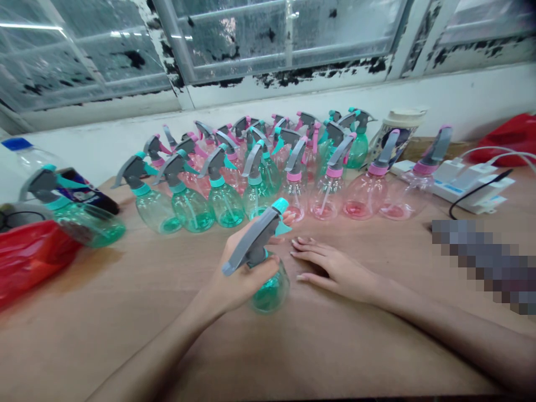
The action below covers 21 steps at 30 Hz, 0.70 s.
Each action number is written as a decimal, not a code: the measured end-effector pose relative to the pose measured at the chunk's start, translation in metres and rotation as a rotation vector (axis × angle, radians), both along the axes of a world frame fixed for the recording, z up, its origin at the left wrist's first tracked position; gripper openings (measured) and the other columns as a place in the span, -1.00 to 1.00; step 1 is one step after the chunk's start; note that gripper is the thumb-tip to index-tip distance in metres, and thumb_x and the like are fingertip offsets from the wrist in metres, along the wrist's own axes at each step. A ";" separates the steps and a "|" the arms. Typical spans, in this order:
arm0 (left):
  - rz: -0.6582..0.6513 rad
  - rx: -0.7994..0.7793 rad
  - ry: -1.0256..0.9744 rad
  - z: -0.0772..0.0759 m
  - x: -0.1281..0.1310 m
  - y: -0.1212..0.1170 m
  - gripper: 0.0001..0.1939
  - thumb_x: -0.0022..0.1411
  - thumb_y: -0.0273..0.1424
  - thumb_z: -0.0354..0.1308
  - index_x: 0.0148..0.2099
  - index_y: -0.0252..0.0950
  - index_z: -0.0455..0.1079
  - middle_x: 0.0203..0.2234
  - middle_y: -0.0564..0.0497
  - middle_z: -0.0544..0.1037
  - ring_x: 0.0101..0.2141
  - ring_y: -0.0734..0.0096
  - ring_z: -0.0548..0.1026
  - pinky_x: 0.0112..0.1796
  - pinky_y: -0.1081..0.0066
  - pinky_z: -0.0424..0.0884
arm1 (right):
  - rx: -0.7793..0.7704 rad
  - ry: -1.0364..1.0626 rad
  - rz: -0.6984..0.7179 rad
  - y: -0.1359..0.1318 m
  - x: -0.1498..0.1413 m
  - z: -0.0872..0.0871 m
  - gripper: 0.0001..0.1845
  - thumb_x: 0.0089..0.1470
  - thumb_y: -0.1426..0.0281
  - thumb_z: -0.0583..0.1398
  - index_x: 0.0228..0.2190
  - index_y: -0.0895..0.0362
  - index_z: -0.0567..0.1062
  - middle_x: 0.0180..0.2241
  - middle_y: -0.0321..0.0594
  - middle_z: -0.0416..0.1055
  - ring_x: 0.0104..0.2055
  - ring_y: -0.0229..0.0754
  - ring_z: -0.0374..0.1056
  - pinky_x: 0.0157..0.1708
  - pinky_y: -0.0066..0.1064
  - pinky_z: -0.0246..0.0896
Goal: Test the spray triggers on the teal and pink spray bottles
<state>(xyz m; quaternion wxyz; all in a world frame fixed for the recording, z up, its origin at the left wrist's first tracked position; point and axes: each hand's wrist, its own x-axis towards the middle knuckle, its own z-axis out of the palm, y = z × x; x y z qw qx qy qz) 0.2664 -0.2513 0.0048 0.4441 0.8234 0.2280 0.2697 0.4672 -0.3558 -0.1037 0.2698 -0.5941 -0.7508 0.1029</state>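
Glossy and matt

The nearest spray bottle (272,286) is showing glossy plastic; its grey trigger head (258,237) is looking more matt. The tabletop (318,357) is resembling smooth wood, and the left red bag (31,257) is shining like plastic.

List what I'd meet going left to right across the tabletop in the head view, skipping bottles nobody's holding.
Red plastic bag, left hand holding a green spray bottle, right hand, white power strip.
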 end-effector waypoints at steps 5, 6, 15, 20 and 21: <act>0.009 -0.017 0.006 0.004 0.001 -0.002 -0.69 0.01 -0.41 0.13 -0.12 -0.22 0.36 -0.18 -0.03 0.56 -0.24 0.20 0.55 -0.25 0.29 0.49 | -0.009 -0.037 -0.001 0.000 -0.001 0.002 -0.41 0.25 0.07 0.07 0.18 0.14 0.34 0.26 -0.04 0.22 0.33 0.01 0.07 0.28 -0.01 0.02; 0.012 -0.025 0.009 0.004 0.001 -0.003 -0.69 0.00 -0.41 0.13 -0.13 -0.22 0.37 -0.18 -0.04 0.55 -0.22 0.18 0.55 -0.24 0.29 0.49 | -0.005 -0.034 0.000 0.000 -0.001 0.002 -0.41 0.25 0.07 0.08 0.18 0.14 0.34 0.25 -0.04 0.23 0.33 0.01 0.07 0.28 -0.01 0.03; -0.023 -0.104 -0.018 0.000 0.000 0.002 -0.73 0.01 -0.42 0.16 -0.16 -0.20 0.38 -0.24 -0.01 0.54 -0.18 0.20 0.53 -0.19 0.28 0.47 | 0.024 0.000 0.002 -0.001 -0.001 0.001 -0.44 0.24 0.10 0.10 0.18 0.09 0.34 0.25 -0.06 0.24 0.31 0.03 0.10 0.26 0.03 0.06; -0.020 -0.072 -0.006 0.000 0.001 0.003 -0.80 -0.01 -0.41 0.15 -0.25 -0.20 0.41 -0.35 0.05 0.54 -0.36 0.30 0.49 -0.31 0.30 0.44 | 0.039 0.015 0.004 0.000 -0.001 0.000 -0.45 0.23 0.11 0.12 0.18 0.06 0.34 0.24 -0.08 0.25 0.31 0.04 0.11 0.26 0.03 0.06; -0.014 -0.071 -0.010 0.001 0.001 0.003 -0.79 -0.02 -0.40 0.15 -0.24 -0.21 0.40 -0.33 0.05 0.54 -0.36 0.30 0.49 -0.32 0.30 0.44 | 0.036 0.014 0.003 0.000 0.000 -0.001 -0.44 0.23 0.10 0.12 0.18 0.06 0.34 0.25 -0.08 0.24 0.31 0.04 0.10 0.26 0.03 0.06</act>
